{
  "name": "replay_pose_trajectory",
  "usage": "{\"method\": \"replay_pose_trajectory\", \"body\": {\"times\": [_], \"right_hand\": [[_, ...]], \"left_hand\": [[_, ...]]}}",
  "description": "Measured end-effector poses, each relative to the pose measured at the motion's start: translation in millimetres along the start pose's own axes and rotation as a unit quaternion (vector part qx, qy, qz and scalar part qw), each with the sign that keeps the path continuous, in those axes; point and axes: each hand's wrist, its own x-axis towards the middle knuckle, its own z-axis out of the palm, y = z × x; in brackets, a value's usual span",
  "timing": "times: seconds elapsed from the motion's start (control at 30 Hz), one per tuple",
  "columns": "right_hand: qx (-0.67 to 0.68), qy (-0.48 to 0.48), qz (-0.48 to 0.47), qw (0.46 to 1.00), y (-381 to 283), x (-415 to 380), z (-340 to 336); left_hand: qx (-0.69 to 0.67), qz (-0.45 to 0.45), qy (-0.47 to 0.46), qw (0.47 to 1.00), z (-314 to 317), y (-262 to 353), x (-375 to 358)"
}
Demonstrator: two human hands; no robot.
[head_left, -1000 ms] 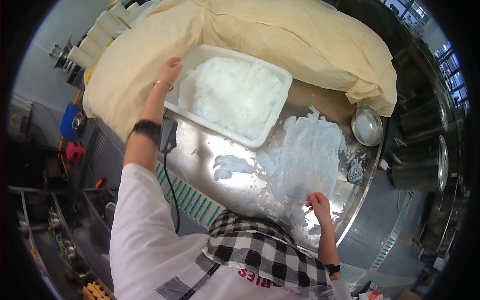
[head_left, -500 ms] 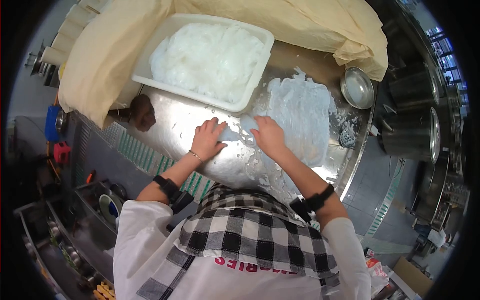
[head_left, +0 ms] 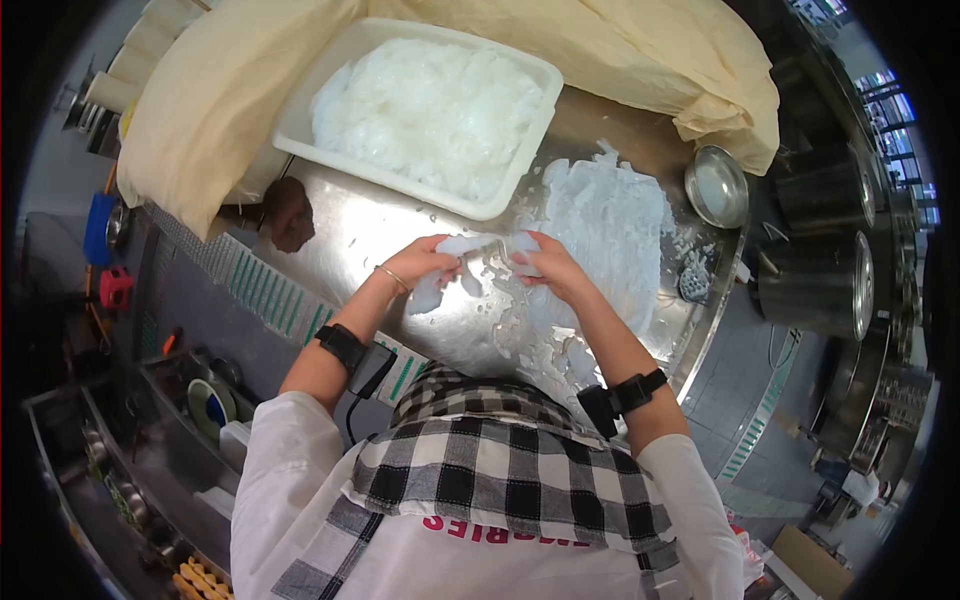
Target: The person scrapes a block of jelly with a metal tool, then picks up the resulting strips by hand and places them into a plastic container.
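Note:
My left hand (head_left: 420, 264) is closed around a limp piece of translucent white jelly (head_left: 428, 292), which hangs below the fingers. A pale strip of the same jelly (head_left: 468, 243) stretches from its fingertips towards my right hand (head_left: 552, 268). That hand pinches another bit of jelly (head_left: 524, 246) at its fingertips. Both hands are over the steel tabletop (head_left: 375, 215), a short gap apart. A large, flat jelly slab (head_left: 605, 235) with scraped grooves lies just right of my right hand, and wet scraps (head_left: 505, 310) are scattered below the hands.
Beyond the hands, a white plastic tub (head_left: 484, 210) is heaped with shredded jelly (head_left: 425, 115). Cream cloth (head_left: 600, 45) drapes behind it. A metal bowl (head_left: 717, 187) and a perforated scraper (head_left: 695, 280) lie at the right edge. Large pots (head_left: 815, 285) stand farther right.
Both hands have come up from the tabletop with jelly in their fingers. The left hand has turned from palm-down to gripping, and a strip now spans towards the right hand.

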Motion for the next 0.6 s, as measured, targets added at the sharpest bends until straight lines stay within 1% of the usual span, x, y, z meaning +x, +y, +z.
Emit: {"method": "replay_pose_trajectory", "body": {"times": [0.03, 0.07, 0.1, 0.17, 0.2, 0.23, 0.27, 0.3, 0.33, 0.37, 0.4, 0.43, 0.47, 0.5, 0.53, 0.57, 0.6], "right_hand": [[0.070, -0.045, 0.013, 0.996, -0.2, -6.0, -9.7], [0.140, -0.089, 0.025, 0.986, -0.5, -12.0, -19.1], [0.142, -0.084, 0.025, 0.986, -2.8, -18.5, -27.9], [0.093, -0.042, 0.006, 0.995, -5.4, -31.2, -45.5], [0.095, -0.035, 0.006, 0.995, -3.5, -35.4, -55.5], [0.058, -0.044, -0.003, 0.997, -2.0, -39.6, -65.9], [0.021, -0.053, -0.011, 0.998, -0.7, -43.5, -73.7], [0.022, -0.045, -0.012, 0.999, 6.3, -42.9, -78.9], [-0.069, -0.016, -0.128, 0.989, 16.0, -40.0, -82.3], [-0.159, 0.013, -0.241, 0.957, 25.2, -37.7, -87.4], [-0.158, 0.020, -0.241, 0.957, 19.7, -42.9, -86.9], [-0.074, 0.021, -0.221, 0.972, 6.7, -49.6, -81.0], [0.011, 0.021, -0.201, 0.979, -1.3, -52.5, -76.4], [0.012, 0.027, -0.202, 0.979, -0.8, -50.6, -74.3], [-0.009, -0.001, -0.203, 0.979, 2.7, -46.8, -72.3], [-0.031, -0.030, -0.203, 0.978, 5.4, -42.5, -70.3], [-0.028, -0.026, -0.204, 0.978, 6.8, -37.8, -68.5]], "left_hand": [[-0.144, -0.007, -0.048, 0.988, 3.9, 2.9, -2.2], [-0.173, -0.001, -0.074, 0.982, 9.5, 5.2, -3.0], [-0.171, -0.002, -0.079, 0.982, 16.5, 8.9, -3.0], [-0.206, 0.052, -0.123, 0.969, 33.3, 18.4, -1.4], [-0.221, 0.075, -0.155, 0.960, 40.7, 24.0, -0.3], [-0.219, 0.074, -0.162, 0.959, 46.1, 26.0, 5.5], [-0.209, 0.096, -0.153, 0.961, 51.1, 27.2, 12.4], [-0.199, 0.119, -0.144, 0.962, 56.1, 28.3, 19.5], [-0.196, 0.119, -0.151, 0.961, 60.6, 29.2, 27.8], [-0.212, 0.128, -0.176, 0.953, 64.5, 29.7, 36.8], [-0.227, 0.136, -0.200, 0.943, 69.3, 29.3, 44.4], [-0.225, 0.135, -0.207, 0.943, 75.6, 28.8, 50.4], [-0.241, 0.116, -0.194, 0.944, 82.0, 28.2, 56.4], [-0.256, 0.097, -0.180, 0.945, 87.6, 27.8, 61.6], [-0.253, 0.095, -0.184, 0.945, 92.3, 26.1, 65.1], [-0.308, 0.068, -0.176, 0.932, 96.0, 23.8, 67.4], [-0.362, 0.041, -0.166, 0.916, 101.4, 27.7, 65.5]]}}
